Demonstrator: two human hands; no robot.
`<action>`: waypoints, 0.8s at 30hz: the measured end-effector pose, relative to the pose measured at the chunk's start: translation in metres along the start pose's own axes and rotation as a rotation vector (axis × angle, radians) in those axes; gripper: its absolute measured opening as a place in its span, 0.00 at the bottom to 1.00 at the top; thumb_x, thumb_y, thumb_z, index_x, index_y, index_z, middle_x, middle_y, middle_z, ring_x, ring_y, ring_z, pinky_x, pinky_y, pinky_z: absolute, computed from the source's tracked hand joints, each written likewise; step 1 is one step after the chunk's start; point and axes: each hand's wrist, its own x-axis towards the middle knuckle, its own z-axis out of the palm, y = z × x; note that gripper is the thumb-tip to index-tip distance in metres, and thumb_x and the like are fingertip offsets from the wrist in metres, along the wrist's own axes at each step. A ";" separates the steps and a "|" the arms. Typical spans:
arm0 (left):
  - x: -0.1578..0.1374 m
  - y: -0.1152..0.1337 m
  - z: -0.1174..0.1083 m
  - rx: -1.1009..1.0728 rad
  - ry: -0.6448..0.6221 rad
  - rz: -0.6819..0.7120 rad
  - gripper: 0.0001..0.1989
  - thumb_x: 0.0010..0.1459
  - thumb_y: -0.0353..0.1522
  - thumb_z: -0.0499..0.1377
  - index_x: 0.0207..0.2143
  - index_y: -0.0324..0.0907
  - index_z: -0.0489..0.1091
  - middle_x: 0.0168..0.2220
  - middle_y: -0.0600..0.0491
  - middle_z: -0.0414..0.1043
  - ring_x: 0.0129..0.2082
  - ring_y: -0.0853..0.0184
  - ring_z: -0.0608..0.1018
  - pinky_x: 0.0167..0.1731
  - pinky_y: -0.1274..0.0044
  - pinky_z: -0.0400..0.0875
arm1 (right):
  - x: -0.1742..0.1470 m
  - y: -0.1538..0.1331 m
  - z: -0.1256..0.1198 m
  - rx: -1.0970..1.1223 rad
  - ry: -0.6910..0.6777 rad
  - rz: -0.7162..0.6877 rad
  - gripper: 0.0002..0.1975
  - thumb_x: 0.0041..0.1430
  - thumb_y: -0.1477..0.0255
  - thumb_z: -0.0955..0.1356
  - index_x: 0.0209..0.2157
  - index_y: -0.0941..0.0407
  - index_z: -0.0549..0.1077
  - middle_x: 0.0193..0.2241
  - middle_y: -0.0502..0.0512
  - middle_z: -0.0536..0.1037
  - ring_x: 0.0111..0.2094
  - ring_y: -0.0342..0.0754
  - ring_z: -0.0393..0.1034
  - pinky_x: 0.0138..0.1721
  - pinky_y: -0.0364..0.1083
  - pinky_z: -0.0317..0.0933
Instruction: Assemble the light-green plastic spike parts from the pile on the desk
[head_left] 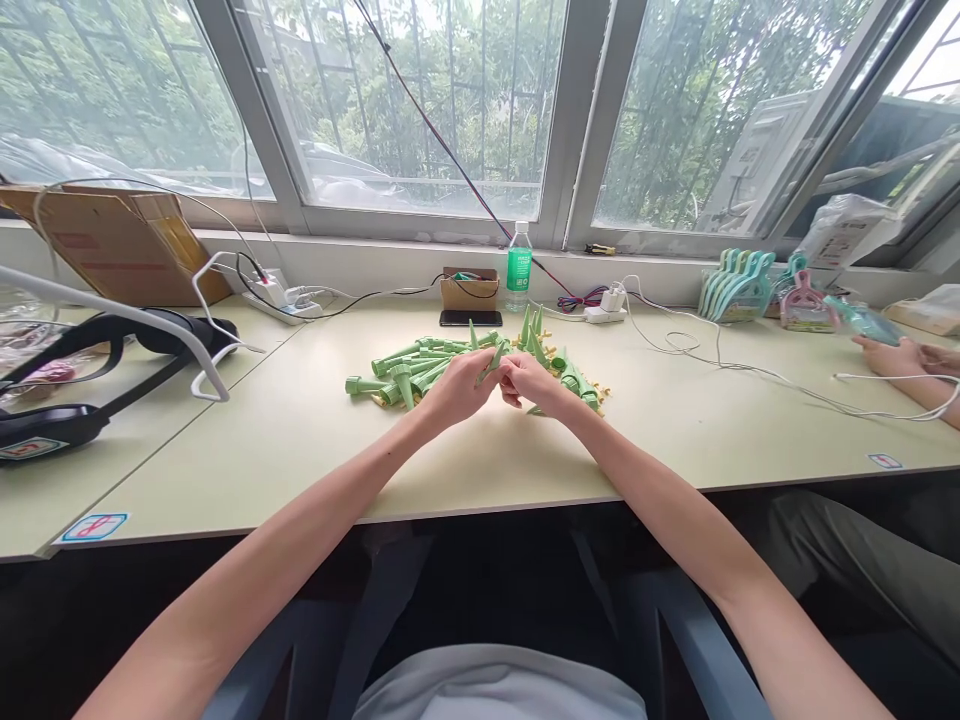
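In the middle of the table, my left hand (459, 388) is closed around a green plastic cone-shaped spike (492, 361), its pointed end showing above the fingers. My right hand (531, 380) meets it, fingers curled in at the same spot; what they pinch is hidden. Behind and left of my hands lies a pile of similar green spikes (411, 366) with ribbed caps. More green spikes (574, 378) lie to the right, partly behind my right hand, with small yellow pieces (600, 395) scattered among them.
A green-labelled bottle (518, 266), a small cardboard box (469, 290) and a dark phone (470, 318) stand behind the pile. White cables (720, 362) cross the right side, near teal hangers (739, 285) and another person's hands (892, 360). A black headset (67, 425) lies left.
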 end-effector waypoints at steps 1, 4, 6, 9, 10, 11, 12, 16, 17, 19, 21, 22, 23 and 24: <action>0.000 0.000 0.000 0.001 0.003 0.003 0.15 0.69 0.39 0.50 0.30 0.43 0.66 0.28 0.51 0.71 0.28 0.66 0.69 0.31 0.74 0.64 | 0.000 -0.001 0.000 0.007 0.000 0.001 0.19 0.65 0.73 0.63 0.20 0.53 0.54 0.14 0.42 0.53 0.13 0.36 0.51 0.15 0.38 0.52; 0.000 0.000 0.000 0.000 0.014 0.014 0.15 0.68 0.39 0.50 0.30 0.43 0.66 0.29 0.51 0.71 0.28 0.66 0.70 0.31 0.74 0.64 | -0.001 -0.003 0.001 0.017 0.003 0.009 0.18 0.64 0.75 0.62 0.20 0.53 0.54 0.14 0.42 0.53 0.13 0.36 0.51 0.15 0.38 0.52; 0.000 0.001 0.000 0.002 0.021 0.016 0.14 0.68 0.38 0.50 0.30 0.43 0.66 0.29 0.51 0.71 0.29 0.65 0.71 0.31 0.74 0.64 | -0.001 -0.004 0.002 0.018 0.002 0.019 0.18 0.63 0.76 0.62 0.20 0.53 0.54 0.14 0.42 0.53 0.13 0.36 0.51 0.15 0.38 0.52; 0.000 0.002 0.000 0.010 0.028 0.014 0.14 0.68 0.37 0.50 0.31 0.43 0.66 0.29 0.50 0.71 0.28 0.65 0.70 0.31 0.74 0.65 | -0.001 -0.005 0.002 0.006 0.002 0.035 0.17 0.62 0.76 0.62 0.20 0.53 0.54 0.14 0.42 0.53 0.13 0.37 0.52 0.15 0.38 0.52; 0.000 0.002 0.000 0.011 0.030 0.014 0.14 0.68 0.37 0.50 0.31 0.43 0.65 0.29 0.50 0.71 0.28 0.65 0.70 0.31 0.74 0.65 | -0.001 -0.005 0.002 0.003 0.000 0.036 0.18 0.63 0.76 0.62 0.20 0.53 0.54 0.14 0.42 0.53 0.13 0.37 0.53 0.15 0.38 0.52; -0.001 0.002 0.000 0.011 0.032 0.015 0.13 0.68 0.37 0.50 0.31 0.43 0.65 0.29 0.50 0.71 0.29 0.65 0.70 0.31 0.74 0.65 | -0.001 -0.005 0.002 0.001 0.000 0.037 0.18 0.63 0.76 0.62 0.20 0.53 0.54 0.14 0.42 0.53 0.13 0.37 0.53 0.15 0.38 0.52; -0.001 0.003 0.001 0.010 0.034 0.016 0.13 0.69 0.37 0.50 0.31 0.43 0.65 0.29 0.50 0.71 0.29 0.65 0.71 0.31 0.74 0.65 | -0.001 -0.005 0.002 0.001 -0.001 0.036 0.18 0.64 0.75 0.62 0.20 0.53 0.54 0.14 0.42 0.54 0.13 0.37 0.53 0.15 0.38 0.52; -0.002 0.002 0.002 0.011 0.054 0.030 0.13 0.69 0.36 0.50 0.31 0.43 0.64 0.29 0.50 0.71 0.28 0.65 0.71 0.30 0.74 0.64 | -0.001 -0.005 0.001 0.000 -0.015 0.029 0.19 0.66 0.72 0.63 0.21 0.54 0.54 0.14 0.42 0.54 0.13 0.36 0.53 0.15 0.38 0.52; -0.002 0.002 0.003 0.012 0.062 0.035 0.12 0.68 0.36 0.51 0.30 0.43 0.64 0.29 0.51 0.71 0.28 0.65 0.71 0.30 0.74 0.64 | -0.001 -0.004 0.000 -0.002 -0.020 0.028 0.19 0.66 0.72 0.63 0.21 0.54 0.55 0.14 0.42 0.55 0.13 0.36 0.53 0.15 0.38 0.52; -0.002 0.001 0.004 0.015 0.077 0.044 0.12 0.68 0.35 0.51 0.30 0.43 0.63 0.28 0.51 0.71 0.27 0.65 0.70 0.29 0.74 0.64 | -0.001 -0.004 -0.001 -0.009 -0.027 0.029 0.19 0.66 0.71 0.63 0.21 0.54 0.55 0.14 0.43 0.56 0.13 0.37 0.56 0.15 0.38 0.52; -0.002 0.000 0.005 0.018 0.083 0.051 0.12 0.68 0.35 0.51 0.30 0.43 0.64 0.28 0.51 0.71 0.27 0.66 0.70 0.29 0.74 0.64 | -0.001 -0.004 -0.001 -0.019 -0.027 0.034 0.19 0.67 0.71 0.63 0.21 0.54 0.56 0.14 0.43 0.58 0.12 0.37 0.57 0.15 0.38 0.53; -0.002 -0.001 0.006 0.019 0.084 0.054 0.12 0.68 0.35 0.51 0.30 0.43 0.64 0.28 0.51 0.71 0.27 0.65 0.71 0.30 0.74 0.65 | -0.001 -0.004 -0.001 -0.023 -0.025 0.038 0.19 0.67 0.72 0.63 0.21 0.54 0.56 0.14 0.43 0.58 0.12 0.38 0.58 0.15 0.38 0.53; -0.002 -0.001 0.006 0.020 0.084 0.054 0.12 0.68 0.35 0.51 0.30 0.43 0.64 0.28 0.51 0.71 0.27 0.65 0.71 0.30 0.74 0.65 | -0.001 -0.004 -0.002 -0.028 -0.023 0.042 0.19 0.67 0.72 0.62 0.21 0.54 0.56 0.14 0.44 0.59 0.12 0.38 0.58 0.15 0.38 0.53; -0.002 -0.001 0.006 0.020 0.082 0.054 0.12 0.69 0.36 0.51 0.30 0.43 0.64 0.28 0.51 0.71 0.27 0.65 0.71 0.30 0.74 0.65 | -0.001 -0.004 -0.001 -0.031 -0.022 0.046 0.19 0.68 0.72 0.62 0.21 0.54 0.56 0.14 0.44 0.59 0.12 0.38 0.58 0.15 0.38 0.53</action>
